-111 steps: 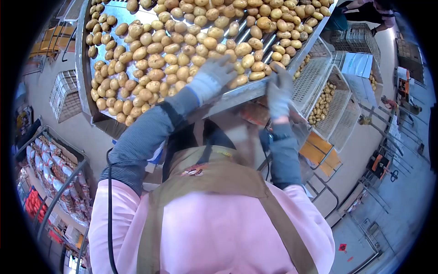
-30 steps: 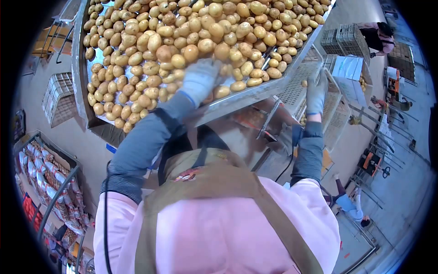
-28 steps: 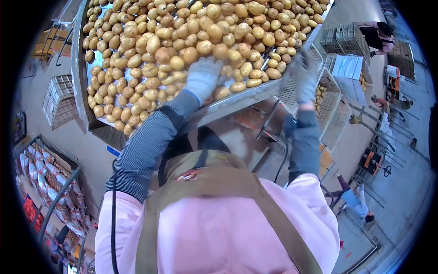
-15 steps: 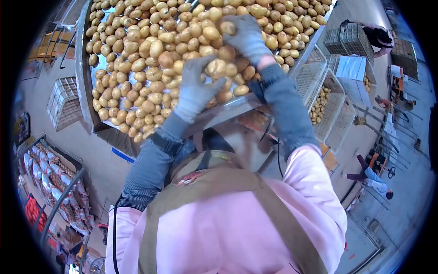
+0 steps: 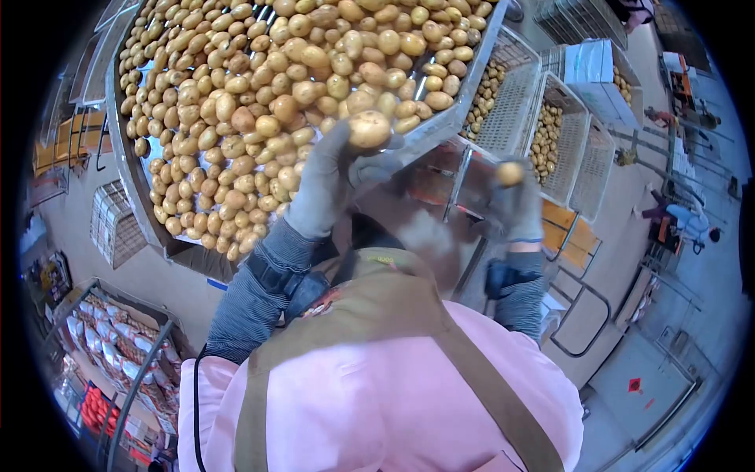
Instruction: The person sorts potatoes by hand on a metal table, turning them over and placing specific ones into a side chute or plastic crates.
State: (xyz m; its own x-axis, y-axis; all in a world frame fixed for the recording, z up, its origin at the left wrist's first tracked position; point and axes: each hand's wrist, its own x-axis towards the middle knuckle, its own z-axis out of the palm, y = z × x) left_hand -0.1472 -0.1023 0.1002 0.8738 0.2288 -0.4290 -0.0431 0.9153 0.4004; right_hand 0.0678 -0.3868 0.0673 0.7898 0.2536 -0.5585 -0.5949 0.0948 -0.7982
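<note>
A large heap of potatoes (image 5: 236, 118) covers the metal-edged table (image 5: 440, 126). My left hand (image 5: 330, 177), in a grey glove, holds a potato (image 5: 369, 129) between thumb and fingers just over the table's near edge. To the right, beyond that edge, my right hand (image 5: 511, 206), also gloved and blurred by motion, has a smaller potato (image 5: 510, 174) at its fingertips. It is near the crates of potatoes.
Plastic crates (image 5: 578, 157) with potatoes stand right of the table, beside a white box (image 5: 591, 75). An empty-looking crate (image 5: 116, 224) is at the left, filled sacks (image 5: 118, 346) at lower left. A person (image 5: 690, 223) is at far right.
My right hand has left the heap and moved right and down, past the table edge, with a potato. My left hand now holds a potato. The view has shifted to the right.
</note>
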